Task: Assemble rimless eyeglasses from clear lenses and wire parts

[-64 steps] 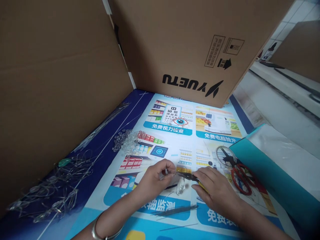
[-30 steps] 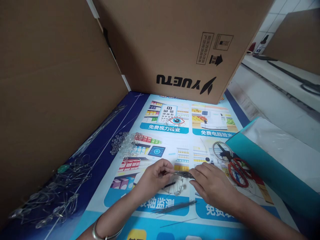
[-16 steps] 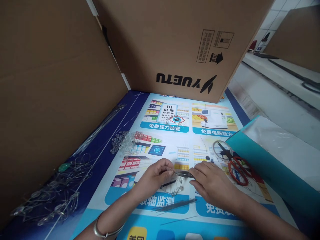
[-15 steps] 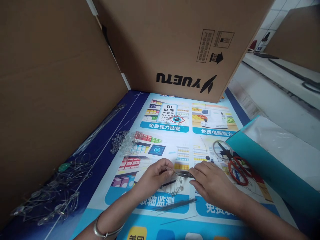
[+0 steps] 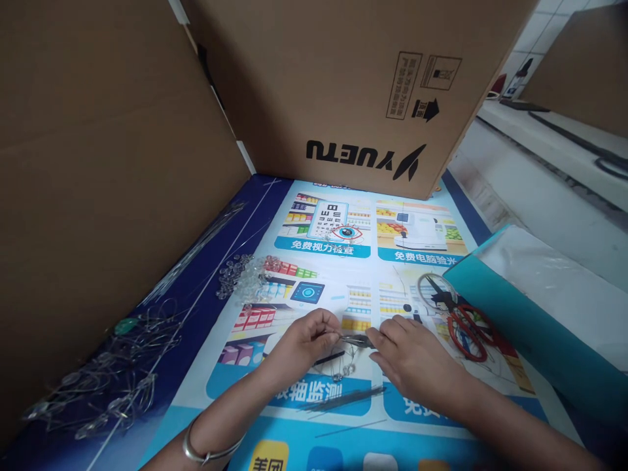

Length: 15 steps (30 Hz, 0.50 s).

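My left hand [image 5: 303, 341] is closed in a pinch on a thin wire piece with clear beads [image 5: 342, 367] that dangles below my fingers. My right hand [image 5: 411, 360] is wrapped round small pliers [image 5: 359, 340], whose tip meets the wire at my left fingertips. Both hands hover just over a printed poster [image 5: 343, 275] that covers the table. A silver bangle [image 5: 209, 451] sits on my left wrist.
Red-handled scissors [image 5: 465, 327] lie right of my hands beside a teal sheet [image 5: 520, 320]. Clear beads [image 5: 245, 276] are piled left of centre, and finished wire pieces [image 5: 105, 383] lie at the far left. Dark wires [image 5: 341, 397] lie near me. Cardboard boxes [image 5: 353, 91] wall the back and left.
My hands have stayed together at the same spot, with the pliers' tip shifting slightly on the wire. The view has drifted a little.
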Tool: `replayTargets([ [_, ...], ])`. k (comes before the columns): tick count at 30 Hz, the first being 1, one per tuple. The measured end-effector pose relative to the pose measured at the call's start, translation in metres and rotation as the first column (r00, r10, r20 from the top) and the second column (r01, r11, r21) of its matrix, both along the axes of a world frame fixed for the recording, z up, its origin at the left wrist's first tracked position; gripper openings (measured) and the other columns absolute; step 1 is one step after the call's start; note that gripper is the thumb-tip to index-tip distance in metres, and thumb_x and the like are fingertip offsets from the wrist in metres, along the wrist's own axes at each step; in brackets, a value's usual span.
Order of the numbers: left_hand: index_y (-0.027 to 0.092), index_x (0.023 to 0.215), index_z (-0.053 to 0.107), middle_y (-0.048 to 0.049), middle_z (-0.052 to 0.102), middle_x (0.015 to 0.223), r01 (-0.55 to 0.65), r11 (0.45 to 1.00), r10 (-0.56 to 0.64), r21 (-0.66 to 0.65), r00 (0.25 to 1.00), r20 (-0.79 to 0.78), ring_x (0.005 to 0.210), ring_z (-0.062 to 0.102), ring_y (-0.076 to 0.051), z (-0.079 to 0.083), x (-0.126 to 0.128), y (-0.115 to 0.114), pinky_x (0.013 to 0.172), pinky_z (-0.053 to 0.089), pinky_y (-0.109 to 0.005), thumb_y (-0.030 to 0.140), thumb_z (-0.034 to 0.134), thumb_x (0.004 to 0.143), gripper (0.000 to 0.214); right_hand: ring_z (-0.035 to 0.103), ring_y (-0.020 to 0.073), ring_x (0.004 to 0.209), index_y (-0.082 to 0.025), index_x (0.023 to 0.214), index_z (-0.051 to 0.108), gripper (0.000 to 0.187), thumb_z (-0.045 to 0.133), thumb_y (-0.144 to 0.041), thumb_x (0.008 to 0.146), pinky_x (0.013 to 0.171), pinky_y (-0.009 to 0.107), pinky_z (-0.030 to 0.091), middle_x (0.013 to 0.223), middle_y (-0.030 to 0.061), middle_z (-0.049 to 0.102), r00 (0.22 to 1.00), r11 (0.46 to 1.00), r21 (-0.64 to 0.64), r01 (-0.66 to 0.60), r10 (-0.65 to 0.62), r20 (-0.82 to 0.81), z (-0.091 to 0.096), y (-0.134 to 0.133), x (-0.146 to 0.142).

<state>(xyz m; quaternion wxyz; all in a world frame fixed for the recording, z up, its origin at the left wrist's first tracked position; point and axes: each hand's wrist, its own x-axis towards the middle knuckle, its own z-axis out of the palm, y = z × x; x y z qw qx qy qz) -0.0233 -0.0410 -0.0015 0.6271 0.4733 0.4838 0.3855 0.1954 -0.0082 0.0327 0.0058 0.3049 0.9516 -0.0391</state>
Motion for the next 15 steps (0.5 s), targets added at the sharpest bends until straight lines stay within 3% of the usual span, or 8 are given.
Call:
replayTargets([
  [8,0.016,0.085,0.051,0.0005,0.057,0.076,-0.006,1.000,0.006,-0.012,1.000,0.004,0.070,0.051,-0.012,0.0007,-0.0013,0.0003,0.065,0.040,-0.023,0.026,0.055,0.081,0.011,0.050,0.0217,0.085,-0.017,0.113,0.051,0.029,0.045,-0.030,0.088,0.070,0.033,0.039,0.091,0.0087,0.056,1.000,1.000,0.024,-0.006,0.007,-0.014,-0.0035,-0.0007,-0.0016],
  [15,0.017,0.087,0.051,-0.0012,0.057,0.080,0.013,0.999,-0.012,0.049,1.000,-0.022,0.072,0.052,-0.012,0.0022,-0.0054,0.0026,0.065,0.038,-0.023,0.028,0.053,0.083,0.012,0.052,0.0205,0.086,-0.018,0.111,0.054,0.027,0.044,-0.029,0.088,0.068,0.030,0.041,0.092,0.0084,0.058,0.995,0.997,-0.033,0.075,-0.077,-0.069,-0.0058,0.0010,-0.0007],
])
